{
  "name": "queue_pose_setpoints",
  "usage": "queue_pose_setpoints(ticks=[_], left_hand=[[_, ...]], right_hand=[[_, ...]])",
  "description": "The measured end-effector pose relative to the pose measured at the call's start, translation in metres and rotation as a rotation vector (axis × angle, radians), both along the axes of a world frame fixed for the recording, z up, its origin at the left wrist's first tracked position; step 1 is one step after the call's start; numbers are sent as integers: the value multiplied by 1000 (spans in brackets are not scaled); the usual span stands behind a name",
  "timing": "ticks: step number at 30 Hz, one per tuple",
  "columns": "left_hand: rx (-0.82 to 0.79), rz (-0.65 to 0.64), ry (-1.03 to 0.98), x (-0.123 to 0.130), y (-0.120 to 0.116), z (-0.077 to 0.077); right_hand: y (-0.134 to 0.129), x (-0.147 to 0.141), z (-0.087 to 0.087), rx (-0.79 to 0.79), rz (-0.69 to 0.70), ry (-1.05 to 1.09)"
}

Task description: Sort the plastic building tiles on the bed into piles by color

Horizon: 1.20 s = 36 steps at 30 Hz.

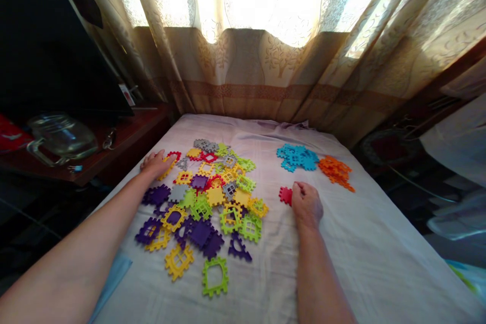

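A mixed pile of plastic interlocking building tiles (215, 196) in yellow, purple, green, grey and red spreads over the left half of the sheet. At its far left edge lies my left hand (154, 166), thumb apart from the fingers, beside a yellow tile (167, 168) and a red tile frame (175, 155). My right hand (308, 203) is closed on a red tile (285, 195), which sticks out to the left of the fingers. Beyond that hand are a heap of blue tiles (296, 157) and a heap of orange tiles (336, 172).
A pale sheet (266, 283) covers the surface. At left, a glass jug (63, 136) lies on a dark wooden desk (125, 134) by a black screen (49, 45). Curtains (243, 68) hang behind. A light blue item (114, 281) shows beneath my left forearm.
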<state>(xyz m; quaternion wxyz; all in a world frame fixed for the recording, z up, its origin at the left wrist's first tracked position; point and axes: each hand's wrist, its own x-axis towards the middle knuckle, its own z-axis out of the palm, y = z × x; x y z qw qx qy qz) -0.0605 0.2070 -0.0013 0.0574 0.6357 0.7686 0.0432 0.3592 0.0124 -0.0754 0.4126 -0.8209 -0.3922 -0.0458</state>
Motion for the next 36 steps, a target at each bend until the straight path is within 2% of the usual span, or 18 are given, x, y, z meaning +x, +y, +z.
queue_pose_setpoints(ticks=[4, 8, 12, 15, 18, 21, 24, 30, 33, 36], left_hand=[[-28, -137, -19, 24, 5, -6], [-28, -294, -58, 55, -13, -6], [14, -327, -89, 78, -30, 2], [35, -336, -89, 92, -24, 6], [-4, -370, -96, 107, -12, 1], [-56, -447, -115, 119, -13, -8], [-71, -561, -146, 123, -32, -11], [-64, -742, -249, 109, -91, 1], [73, -854, -356, 95, -125, -2], [235, -920, -359, 81, -161, -15]], right_hand=[[1, 0, 0, -15, 1, 17], [2, 0, -1, -14, 0, 4], [3, -1, -2, -22, -11, -17], [2, -1, -2, -13, -8, -33], [2, -2, -1, -2, -4, -24], [2, -3, 1, -8, -6, -4], [2, -3, 3, -13, 7, 2], [1, -4, 3, -31, 24, 10], [3, -4, 3, 39, 45, -21], [8, -16, 12, 141, 114, -83]])
